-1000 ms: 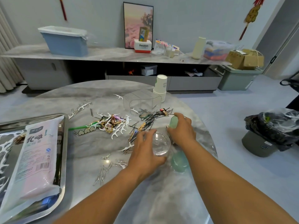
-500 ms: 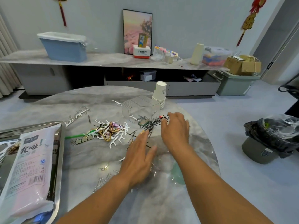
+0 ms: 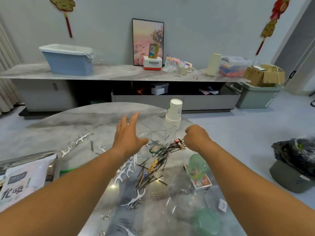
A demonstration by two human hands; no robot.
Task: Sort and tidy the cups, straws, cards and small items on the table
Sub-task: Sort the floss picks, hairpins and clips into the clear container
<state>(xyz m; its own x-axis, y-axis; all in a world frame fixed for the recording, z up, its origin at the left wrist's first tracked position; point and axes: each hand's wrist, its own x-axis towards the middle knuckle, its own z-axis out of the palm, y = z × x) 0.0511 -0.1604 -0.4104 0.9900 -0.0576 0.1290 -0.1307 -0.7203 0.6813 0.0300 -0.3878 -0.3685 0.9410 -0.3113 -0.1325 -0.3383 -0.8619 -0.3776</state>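
Left hand (image 3: 127, 137): fingers spread wide, by clear box (image 3: 156, 132) | right hand (image 3: 196, 137): fingers curled, contents untellable | hairpins (image 3: 160, 160): mid-bench

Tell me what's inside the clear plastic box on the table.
The clear box looks empty through its walls; hairpins lie in front. The left hand covers its left corner, so that part is hidden.

Above the marble tabletop (image 3: 71, 121), the left hand (image 3: 127, 138) spreads straight fingers (image 3: 133, 119) beside a clear plastic box (image 3: 156, 132), while the right hand (image 3: 196, 137) curls near scattered black hairpins (image 3: 162, 157) and stacked paper cups (image 3: 174, 114).
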